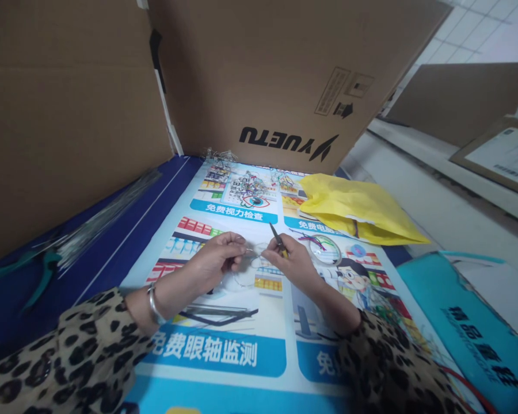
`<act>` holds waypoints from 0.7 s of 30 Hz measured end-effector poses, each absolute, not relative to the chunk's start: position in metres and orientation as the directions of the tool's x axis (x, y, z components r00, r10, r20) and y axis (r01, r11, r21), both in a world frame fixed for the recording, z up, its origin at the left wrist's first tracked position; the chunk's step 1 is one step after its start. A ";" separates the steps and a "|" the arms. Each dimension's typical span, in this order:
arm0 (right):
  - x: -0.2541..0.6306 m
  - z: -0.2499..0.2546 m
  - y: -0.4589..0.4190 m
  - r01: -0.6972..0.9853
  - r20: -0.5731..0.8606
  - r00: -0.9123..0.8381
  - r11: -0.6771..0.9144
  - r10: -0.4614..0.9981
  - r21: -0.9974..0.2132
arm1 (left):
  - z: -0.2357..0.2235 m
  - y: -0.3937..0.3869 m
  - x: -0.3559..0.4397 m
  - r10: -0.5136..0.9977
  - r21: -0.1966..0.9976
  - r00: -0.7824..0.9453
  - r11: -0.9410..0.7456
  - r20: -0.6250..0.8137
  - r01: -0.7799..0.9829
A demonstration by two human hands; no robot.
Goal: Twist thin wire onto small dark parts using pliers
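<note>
Wire (252, 251) spans the gap between our hands, to the left of the bag (354, 204) and nearer us than it, over the printed sheet (224, 397). Our left hand (220, 254) pinches one end between thumb and forefinger. Our right hand (296, 263) is curled around a tool (278, 238), dark tip up, and its thumb and forefinger seem to pinch the other end; the strand is too fine for us to be sure.

To work it well, we should keep both pinches close to the bend, so the wire gives there and not elsewhere. We do best to turn with light pressure, and to keep the tool's tip off the strand. Against the busy print it is easily lost, so a plainer patch would help us.

The roll (339, 253) is just in front of the bag, and the pliers (47, 271) are well to its left.
</note>
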State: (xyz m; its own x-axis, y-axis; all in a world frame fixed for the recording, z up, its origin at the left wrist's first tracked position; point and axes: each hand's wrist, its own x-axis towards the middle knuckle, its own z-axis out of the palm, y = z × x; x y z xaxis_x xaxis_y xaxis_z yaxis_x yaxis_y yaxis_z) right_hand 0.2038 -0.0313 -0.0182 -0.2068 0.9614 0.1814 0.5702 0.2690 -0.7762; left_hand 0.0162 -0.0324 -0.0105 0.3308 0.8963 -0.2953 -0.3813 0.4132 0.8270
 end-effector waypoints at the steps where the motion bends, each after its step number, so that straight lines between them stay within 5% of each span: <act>1: 0.203 -0.018 -0.031 0.554 0.161 -0.203 0.249 0.966 -0.795 | -0.009 -0.034 0.017 0.891 0.811 0.340 0.428 -0.303 -0.399; 13: 0.202 -0.014 -0.030 0.384 0.062 -0.296 0.178 0.953 -0.906 | -0.007 -0.040 0.023 0.875 0.696 0.348 0.480 -0.337 -0.533; 21: 0.199 -0.013 -0.035 0.054 -0.025 -0.339 -0.007 0.940 -0.999 | -0.006 -0.048 0.029 0.900 0.710 0.245 0.435 -0.360 -0.553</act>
State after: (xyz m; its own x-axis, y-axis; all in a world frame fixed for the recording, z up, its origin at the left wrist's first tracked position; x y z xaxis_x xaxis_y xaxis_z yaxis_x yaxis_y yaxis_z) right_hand 0.1986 -0.0347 -0.0134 -0.3391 0.9404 -0.0245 0.0539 -0.0066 -0.9985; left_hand 0.0292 -0.0481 -0.0060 0.2449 0.9002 -0.3600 -0.5535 0.4347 0.7104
